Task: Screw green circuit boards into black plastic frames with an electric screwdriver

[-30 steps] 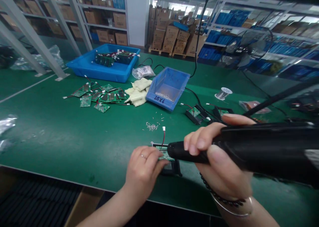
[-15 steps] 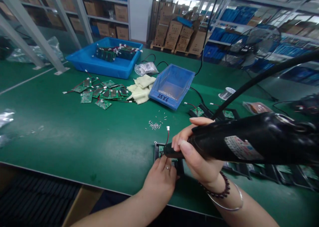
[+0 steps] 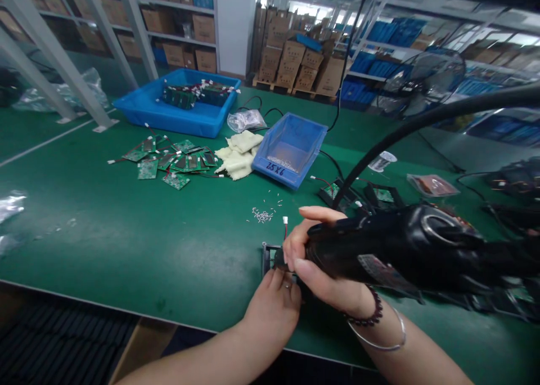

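Held in my right hand (image 3: 312, 255) is a black electric screwdriver (image 3: 363, 250), its fingers wrapped round the front of the body. The driver lies tilted, its nose down over a small black plastic case (image 3: 265, 258) with a green circuit board inside. My left hand (image 3: 274, 300) is closed at the case, fingertips pinched together right by the driver's nose; what they grip is hidden. A white connector (image 3: 286, 220) on a red wire sticks up behind the case. Farther back on the table lies a small pile of screws (image 3: 262, 215).
Beyond the screws stands a blue bin (image 3: 278, 178) marked 25X6, beside a yellowish cloth (image 3: 238, 154). Loose circuit boards (image 3: 185, 161) lie left, before a blue tray (image 3: 169, 127). More black cases (image 3: 383, 196) sit to the right. A thick black cable (image 3: 392, 137) arches over the table.
The screwdriver's rear has swung lower and toward me, and my right hand has shifted slightly left. My left hand stays at the case. The view has shifted slightly.
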Demonstrator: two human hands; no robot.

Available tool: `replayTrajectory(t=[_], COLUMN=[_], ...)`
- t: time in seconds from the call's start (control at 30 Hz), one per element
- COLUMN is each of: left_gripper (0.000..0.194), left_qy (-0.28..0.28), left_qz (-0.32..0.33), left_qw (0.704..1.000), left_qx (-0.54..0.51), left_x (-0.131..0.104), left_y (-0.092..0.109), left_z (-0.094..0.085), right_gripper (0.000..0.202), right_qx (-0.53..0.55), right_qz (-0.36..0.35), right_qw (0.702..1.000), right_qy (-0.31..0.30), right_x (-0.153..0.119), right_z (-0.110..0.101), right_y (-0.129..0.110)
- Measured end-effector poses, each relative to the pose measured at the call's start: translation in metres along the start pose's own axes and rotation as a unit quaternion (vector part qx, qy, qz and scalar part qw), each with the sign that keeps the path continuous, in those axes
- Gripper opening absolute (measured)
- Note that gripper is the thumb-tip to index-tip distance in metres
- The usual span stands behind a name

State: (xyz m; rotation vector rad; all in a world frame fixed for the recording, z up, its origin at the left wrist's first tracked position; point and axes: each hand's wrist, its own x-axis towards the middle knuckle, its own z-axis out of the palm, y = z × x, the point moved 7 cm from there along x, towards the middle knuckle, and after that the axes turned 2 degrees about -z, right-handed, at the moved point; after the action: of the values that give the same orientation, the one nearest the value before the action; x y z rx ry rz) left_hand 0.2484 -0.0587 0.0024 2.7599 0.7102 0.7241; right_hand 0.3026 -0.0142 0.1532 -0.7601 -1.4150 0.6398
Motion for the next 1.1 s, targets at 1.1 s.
replayTrajectory(t=[1.1], left_gripper=[0.015], left_qy=[0.270], left_qz=[-0.121], left_qw=[0.946], left_qx=[-0.134], left_x=[0.012], left_y=[-0.057], left_z=[-0.117], right_gripper=[0.034], right_qx=[0.083], right_qz=[-0.081], right_qw=[0.971], right_qy=[0.207], right_x=[0.001], right_z=[-0.044], right_y=[-0.069])
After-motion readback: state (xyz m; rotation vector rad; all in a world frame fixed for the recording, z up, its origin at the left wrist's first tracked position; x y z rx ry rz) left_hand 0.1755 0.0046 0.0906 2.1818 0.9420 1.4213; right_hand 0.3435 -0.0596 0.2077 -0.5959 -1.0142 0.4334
